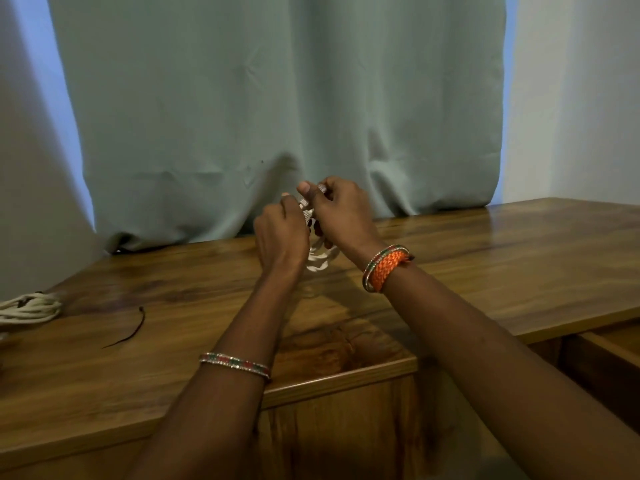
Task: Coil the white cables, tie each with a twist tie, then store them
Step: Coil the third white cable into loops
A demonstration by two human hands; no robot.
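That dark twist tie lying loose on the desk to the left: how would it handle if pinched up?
The dark twist tie looks thin and bent, so it is probably very light and holds its curve. It lies flat on the glossy wooden desk, so it may slide before fingertips get under it.

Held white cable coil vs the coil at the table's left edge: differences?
The held coil is up off the table, gripped by the left hand and right hand; the edge coil lies untouched. The held coil is mostly hidden, the edge coil cropped. Both are white.

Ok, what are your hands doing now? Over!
Left hand and right hand both grip white cable coil, held above wooden desk. Second coil and dark twist tie lie left. Nothing blocking.
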